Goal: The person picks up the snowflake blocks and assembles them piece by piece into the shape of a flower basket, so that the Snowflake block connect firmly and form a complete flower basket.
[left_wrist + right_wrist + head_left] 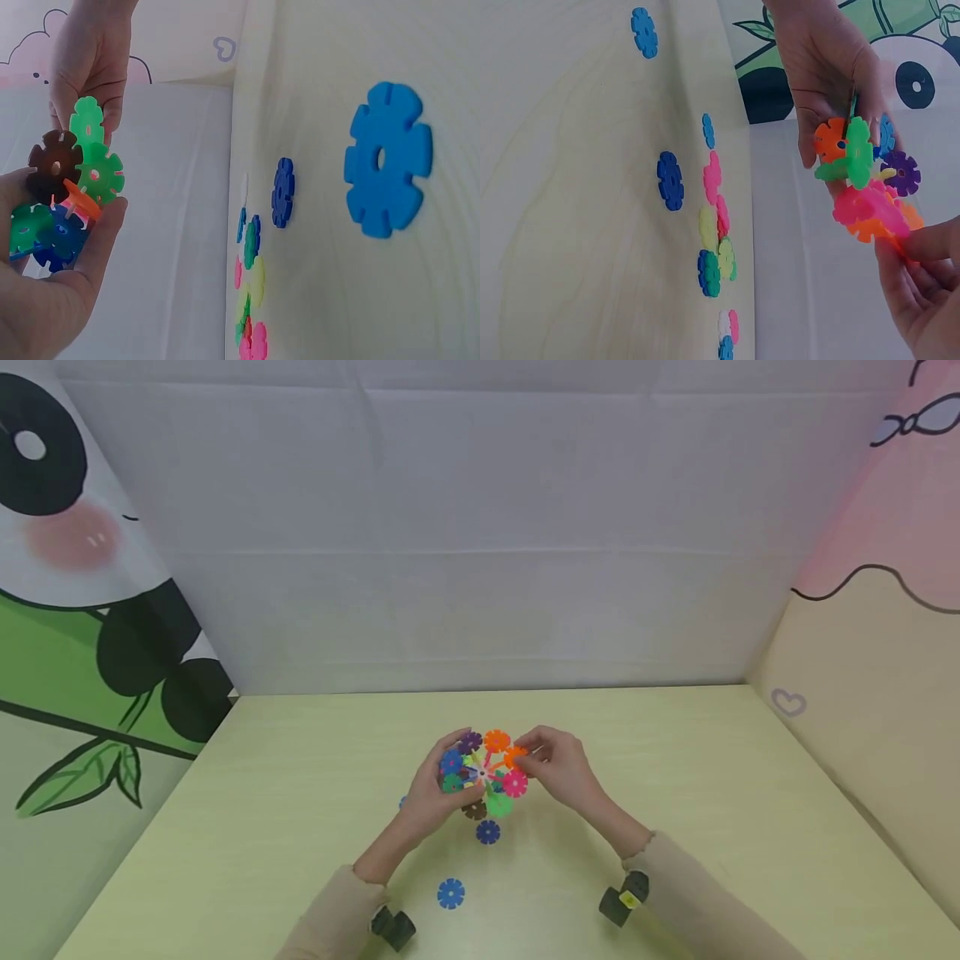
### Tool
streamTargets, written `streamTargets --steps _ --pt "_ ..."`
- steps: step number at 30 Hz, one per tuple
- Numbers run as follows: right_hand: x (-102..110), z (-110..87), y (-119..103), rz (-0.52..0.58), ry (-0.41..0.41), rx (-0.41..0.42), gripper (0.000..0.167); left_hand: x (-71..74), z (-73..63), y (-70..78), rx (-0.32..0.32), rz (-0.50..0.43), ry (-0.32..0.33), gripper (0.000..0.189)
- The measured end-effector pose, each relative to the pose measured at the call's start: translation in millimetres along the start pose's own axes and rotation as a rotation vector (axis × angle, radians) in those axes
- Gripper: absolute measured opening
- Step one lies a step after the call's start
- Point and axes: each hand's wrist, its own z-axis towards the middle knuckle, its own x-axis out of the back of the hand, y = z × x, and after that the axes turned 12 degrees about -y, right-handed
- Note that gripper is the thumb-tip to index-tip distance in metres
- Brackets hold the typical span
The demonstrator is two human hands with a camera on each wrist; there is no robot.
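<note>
My left hand (429, 797) grips a rounded cluster of interlocking snowflake discs (482, 773) above the table, thumb across its front. Purple, blue, green, brown, pink and orange discs ring a pale middle piece. On the cluster's right side, my right hand (558, 764) pinches an orange snowflake disc (515, 757) between thumb and fingers. That disc overlaps a pink disc (866, 204) in the right wrist view. Bright green discs (101, 172) and a brown disc (56, 161) stick out from the cluster in the left wrist view. Part of the cluster is hidden behind the left fingers.
A dark blue disc (487, 832) and a lighter blue disc (451, 893) lie on the pale table (675, 735) nearer the body. Several more loose discs, including a yellow one (707, 227), lie beyond them. A white cloth wall (480, 610) stands behind the table.
</note>
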Motion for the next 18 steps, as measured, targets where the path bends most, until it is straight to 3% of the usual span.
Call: streamTargets --steps 5,10,18 --pt "-7 0.7 1 0.001 0.051 -0.004 0.015 -3.4 -0.4 1.3 0.005 0.025 -0.001 0.065" --pt "-14 -2.5 -1 0.015 0.104 -0.012 0.016 -5.1 -1.5 -0.6 -0.031 0.043 0.027 0.061" --pt "-14 -2.6 -2 0.039 0.107 0.003 0.014 -4.0 -0.4 0.0 -0.088 0.086 0.043 0.06"
